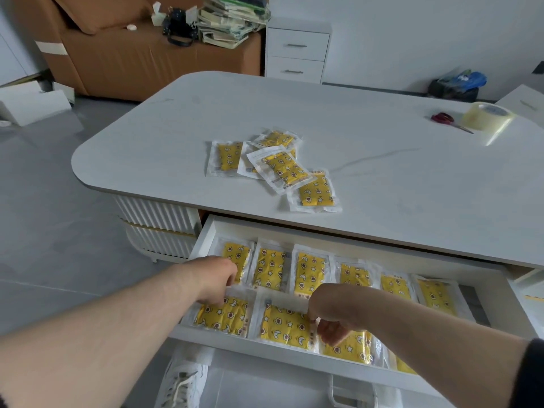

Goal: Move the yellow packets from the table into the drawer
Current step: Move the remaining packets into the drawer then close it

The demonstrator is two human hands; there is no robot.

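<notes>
Several yellow packets (pixel 279 169) in clear wrappers lie in a loose pile on the white table (pixel 382 187). Below the table's front edge the white drawer (pixel 206 234) stands pulled out. It holds several more yellow packets in two rows. My left hand (pixel 216 282) reaches into the drawer's left end, fingers curled down onto the top edge of the front-left packet (pixel 222 315). My right hand (pixel 332 312) pinches the right edge of the second front-row packet (pixel 284 325), partly covering a third packet (pixel 350 347) beside it.
Red-handled scissors (pixel 447 119) and a roll of clear tape (pixel 487 116) lie at the table's far right. A brown sofa (pixel 132 54) with stacked books, a white cabinet (pixel 297 51) and a dark bag (pixel 454 86) stand behind. My white shoe (pixel 182 381) is under the drawer.
</notes>
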